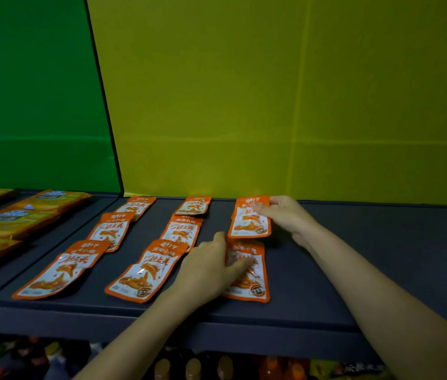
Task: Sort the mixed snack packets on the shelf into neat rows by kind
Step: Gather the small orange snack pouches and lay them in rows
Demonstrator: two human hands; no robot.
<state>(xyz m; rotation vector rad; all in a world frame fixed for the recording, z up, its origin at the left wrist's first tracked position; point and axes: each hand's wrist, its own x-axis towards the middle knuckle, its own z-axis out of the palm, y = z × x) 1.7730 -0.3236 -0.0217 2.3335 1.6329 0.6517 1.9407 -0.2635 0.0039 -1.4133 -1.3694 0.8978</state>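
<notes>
Two orange rows (145, 272) lie at the left of the shelf (354, 242). The left grip (211, 270), fingers flat, presses the near packet (254, 286); the right grip (282, 212) pinches the far packet (247, 224). It is best to slide both into one straight line, matching the neighbours.

Background of the shelving unit. A yellow back panel (271, 91) is shown behind the main bay, marked by a faint vertical fold and a horizontal crease. A green back panel (30, 91) is seen to the left, separated from the yellow one by a thin black edge (104, 100). On the neighbouring shelf (52, 242) at left, yellow packs (24, 215) are laid in rows. Below, blurred bottles (193, 368) with dark, red and orange contents are partly visible.
</notes>
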